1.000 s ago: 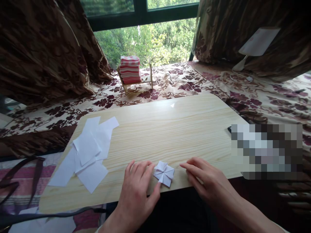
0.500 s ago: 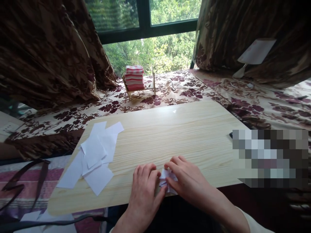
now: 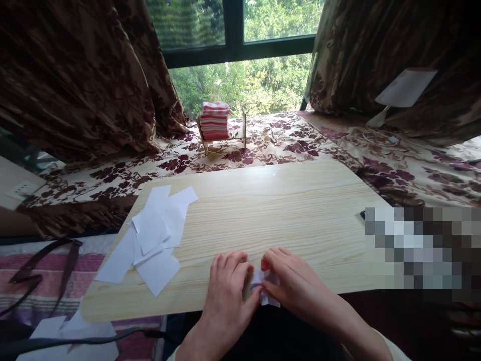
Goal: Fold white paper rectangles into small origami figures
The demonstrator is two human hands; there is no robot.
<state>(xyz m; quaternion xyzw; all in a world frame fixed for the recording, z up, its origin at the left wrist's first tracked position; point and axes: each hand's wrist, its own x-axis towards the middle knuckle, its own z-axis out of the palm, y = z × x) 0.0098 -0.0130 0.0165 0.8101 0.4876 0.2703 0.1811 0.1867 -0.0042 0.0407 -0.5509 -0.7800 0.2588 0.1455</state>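
Between my two hands, at the table's near edge, is a small folded piece of white paper (image 3: 258,276). My left hand (image 3: 229,288) has its thumb and fingers curled in at the paper's left side, the thumb touching it. My right hand (image 3: 295,283) pinches the paper from the right, with thumb and forefinger close together. The lower flaps of the paper stick out below my right hand, and the rest is partly hidden by my fingers. Both hands rest low over the light wooden table (image 3: 270,215).
Several loose white paper sheets (image 3: 152,235) overlap on the table's left side. More sheets (image 3: 86,333) lie on a striped cloth at lower left. A small rack with folded striped towels (image 3: 215,120) stands by the window. A lamp (image 3: 406,87) leans at right; a blurred patch covers the table's right end.
The view has shifted slightly. My fingers have closed in more on the folded paper, and its lower flaps now show more below my right hand.
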